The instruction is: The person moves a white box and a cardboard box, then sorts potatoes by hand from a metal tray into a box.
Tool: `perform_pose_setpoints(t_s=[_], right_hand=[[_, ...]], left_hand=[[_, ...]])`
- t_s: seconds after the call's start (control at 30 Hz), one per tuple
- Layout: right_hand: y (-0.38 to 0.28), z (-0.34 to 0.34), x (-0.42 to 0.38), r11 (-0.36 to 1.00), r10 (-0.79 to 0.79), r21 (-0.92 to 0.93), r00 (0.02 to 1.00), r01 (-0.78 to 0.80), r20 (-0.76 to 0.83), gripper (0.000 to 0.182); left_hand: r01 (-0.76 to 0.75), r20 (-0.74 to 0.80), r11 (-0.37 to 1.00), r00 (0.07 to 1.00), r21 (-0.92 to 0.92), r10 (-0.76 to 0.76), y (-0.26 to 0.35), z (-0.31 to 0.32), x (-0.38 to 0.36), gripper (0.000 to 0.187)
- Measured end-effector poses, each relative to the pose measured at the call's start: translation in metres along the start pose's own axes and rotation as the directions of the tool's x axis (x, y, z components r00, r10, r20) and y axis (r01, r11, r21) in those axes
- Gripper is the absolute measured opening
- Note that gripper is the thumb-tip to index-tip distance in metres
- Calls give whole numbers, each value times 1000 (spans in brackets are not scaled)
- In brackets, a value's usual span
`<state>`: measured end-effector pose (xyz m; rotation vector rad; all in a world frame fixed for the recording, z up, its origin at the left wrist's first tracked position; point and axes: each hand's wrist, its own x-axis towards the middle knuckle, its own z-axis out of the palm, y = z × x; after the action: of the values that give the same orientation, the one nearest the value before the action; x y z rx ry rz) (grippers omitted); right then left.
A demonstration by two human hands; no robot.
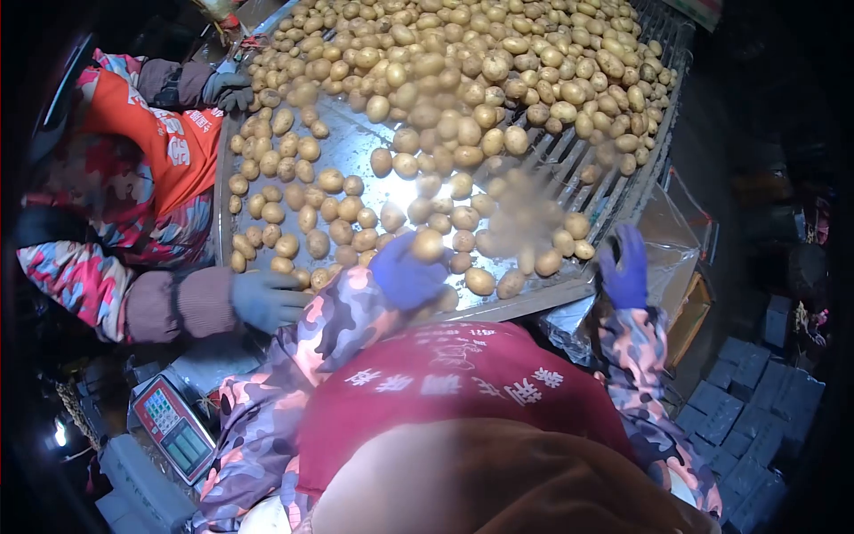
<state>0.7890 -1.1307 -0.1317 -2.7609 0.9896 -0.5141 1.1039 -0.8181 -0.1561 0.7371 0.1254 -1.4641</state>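
Note:
My left hand [405,278], in a purple glove, reaches over the near edge of the sorting table [356,133]. Its fingers are around a potato [428,246], partly blurred by motion. More potatoes [480,282] lie loose on the metal close by. My right hand [626,271], gloved the same, is at the table's near right corner, just outside the rim. Its thumb and fingers are apart, and nothing shows between them.
A large heap of potatoes [498,53] covers the far side, partly over metal slats [569,160]. At left, a co-worker's grey-gloved hands [267,301] touch the table edge. A digital scale [175,429] sits at lower left; stacked grey blocks [738,400] stand at lower right.

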Motion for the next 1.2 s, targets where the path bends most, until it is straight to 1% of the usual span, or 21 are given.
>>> perform_pose_setpoints(t_s=[0.07,0.13,0.2,0.27,0.37,0.4,0.43,0.47,0.5,0.53,0.57,0.6,0.63,0.7,0.8,0.83,0.9,0.97,1.1,1.17,1.2], right_hand=[[-56,23,29,975,176,-169,964,-143,199,56],[-77,78,28,934,26,-356,1000,-30,-16,68],[-114,104,36,941,-96,-333,991,60,-93,65],[-149,107,42,978,-157,-142,988,155,-4,63],[-186,87,46,935,-282,247,955,253,88,61],[-196,77,45,877,-326,403,939,260,105,61],[-207,67,43,791,-364,566,922,232,130,61],[-216,54,41,680,-383,721,902,131,197,61],[-223,40,41,528,-377,836,842,-146,386,60],[-220,42,37,495,-398,859,843,-133,360,58],[-217,43,34,460,-419,880,844,-120,334,56],[-200,55,29,566,-480,803,867,185,138,54],[-186,43,30,511,-323,847,879,-149,350,51],[-167,19,32,154,-127,691,679,-706,723,49],[-75,35,-4,-494,245,705,696,-509,675,35],[-25,43,-24,-600,435,749,671,-281,600,31],[98,55,-75,-535,783,806,509,255,358,25],[183,31,-109,-360,914,824,340,438,219,25],[183,-39,-83,-246,945,958,258,150,202,36],[134,-59,-39,-231,922,970,303,-75,243,43],[112,-59,-18,-204,887,963,383,-178,259,47]], left_hand=[[-71,143,997,987,22,67,-11,-37,11,35],[-206,53,911,978,356,200,-19,-35,9,37],[-224,-72,902,961,370,268,-15,-6,-1,32],[-172,-139,978,978,-121,155,-4,20,-16,30],[-111,81,970,988,-215,131,-10,-19,-3,32],[-269,53,944,963,189,264,-11,-16,-7,33],[-369,87,742,917,559,391,-11,-2,-18,35],[-239,29,896,969,374,246,-8,15,-17,34],[-86,-30,987,995,136,91,-3,37,-16,33],[54,-88,994,994,-98,-62,3,60,-14,33],[22,38,999,999,28,-23,-10,54,-10,35],[-50,166,972,986,228,12,-12,53,-1,37],[-164,291,903,956,397,45,-14,52,7,38],[-489,538,519,840,702,64,0,66,15,38],[-779,802,-294,594,553,-65,19,80,19,39],[-781,829,-377,556,499,-56,20,80,25,47],[-754,878,-531,477,387,-37,17,78,36,64],[-697,822,-590,561,407,-96,7,82,44,61],[-582,757,-698,647,416,-88,6,36,59,63],[-438,753,-804,658,403,18,20,30,58,61],[-453,740,-746,668,488,78,29,27,58,57]])
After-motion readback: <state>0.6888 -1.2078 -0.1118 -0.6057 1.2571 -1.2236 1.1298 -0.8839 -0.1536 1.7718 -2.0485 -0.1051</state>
